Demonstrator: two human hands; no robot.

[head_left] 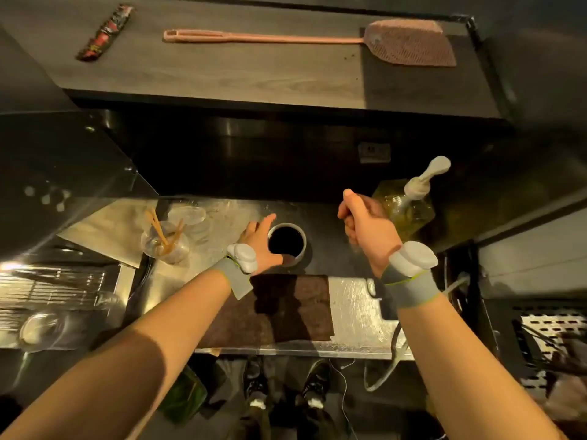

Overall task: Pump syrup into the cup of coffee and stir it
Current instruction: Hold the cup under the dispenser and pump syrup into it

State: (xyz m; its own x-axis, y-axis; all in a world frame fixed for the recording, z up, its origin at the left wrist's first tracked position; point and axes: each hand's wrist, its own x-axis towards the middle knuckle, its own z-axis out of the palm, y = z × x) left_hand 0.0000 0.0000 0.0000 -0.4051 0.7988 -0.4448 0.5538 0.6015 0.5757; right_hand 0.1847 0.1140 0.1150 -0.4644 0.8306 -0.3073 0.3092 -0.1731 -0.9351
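A grey cup (303, 246) full of dark coffee stands on the steel counter (352, 300), near its back. My left hand (257, 239) wraps the cup's left side, thumb on the near rim and fingers round the far side. To the right, a yellowish syrup bottle (409, 211) with a white pump head (440, 165) stands at the back. My right hand (365, 227) hovers between the cup and the bottle with its fingers curled shut and thumb up. Nothing shows in it, and it hides the bottle's left side.
A glass with wooden stir sticks (165, 242) stands left of the cup, beside clear lids (187, 215). A brown cloth (286, 309) lies at the counter's near edge. A wire rack (54, 284) is at the left. The raised shelf holds a pink fly swatter (317, 39) and a wrapper (106, 31).
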